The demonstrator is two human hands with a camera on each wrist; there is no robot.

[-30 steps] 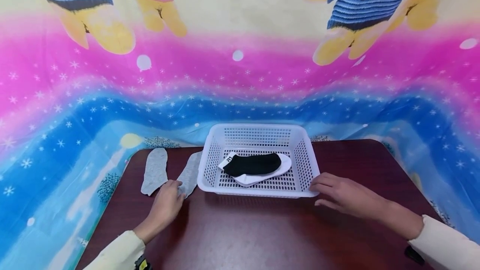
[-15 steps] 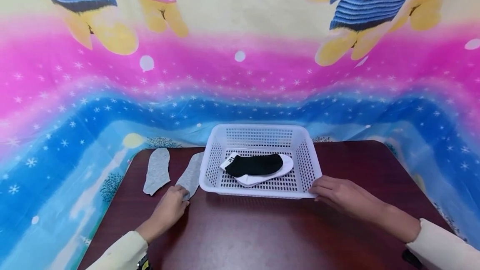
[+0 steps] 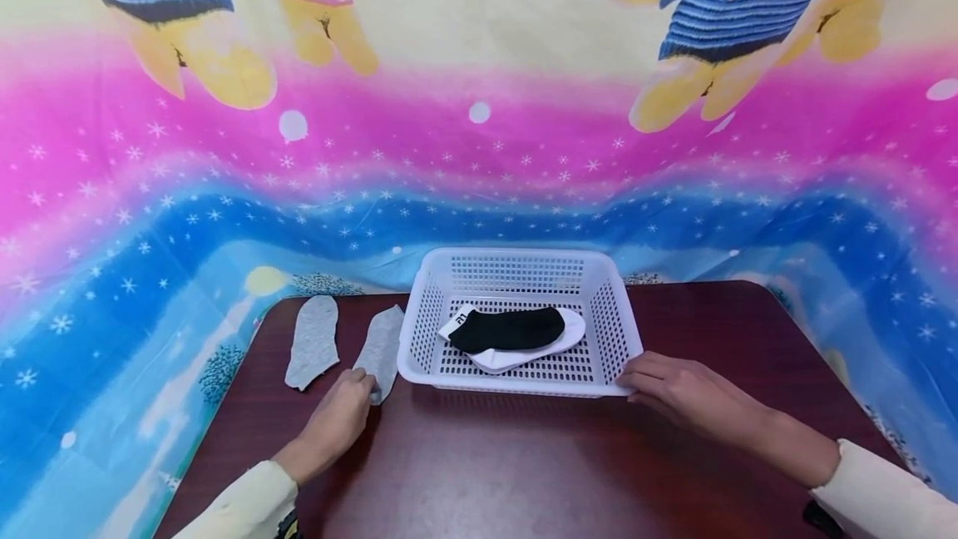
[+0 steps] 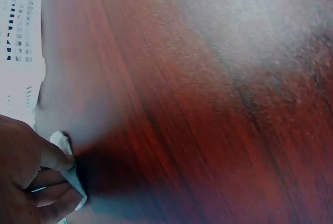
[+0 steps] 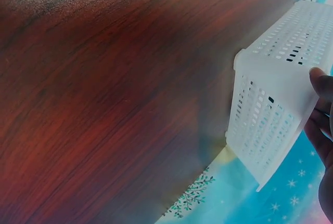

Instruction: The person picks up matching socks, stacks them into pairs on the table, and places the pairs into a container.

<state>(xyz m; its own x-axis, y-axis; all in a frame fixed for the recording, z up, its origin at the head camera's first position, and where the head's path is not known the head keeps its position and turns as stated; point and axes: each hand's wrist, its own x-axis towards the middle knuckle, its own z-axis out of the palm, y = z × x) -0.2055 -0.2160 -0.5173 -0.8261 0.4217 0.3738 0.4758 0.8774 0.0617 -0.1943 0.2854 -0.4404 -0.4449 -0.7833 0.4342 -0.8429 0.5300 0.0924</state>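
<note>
A light grey ankle sock (image 3: 382, 349) lies flat just left of the white plastic basket (image 3: 516, 387). My left hand (image 3: 337, 416) pinches its near end; in the left wrist view the sock's edge (image 4: 61, 142) is lifted between thumb and fingers. Further left lies a second grey sock (image 3: 313, 341), apart from the hand. My right hand (image 3: 684, 387) grips the basket's front right corner, and the right wrist view has the thumb (image 5: 321, 83) on the outer wall. Inside the basket, a black sock (image 3: 516, 329) lies on a white sock (image 3: 574, 329).
Everything stands on a dark red wooden table (image 3: 516, 472). Behind it hangs a cloth backdrop (image 3: 479, 165) printed with bears and snowflakes, close to the table's far edge. The basket stands near that far edge.
My left hand has taken hold of the right grey sock's near end, which has shifted slightly toward me. My right hand's fingers have drawn together on the basket's corner.
</note>
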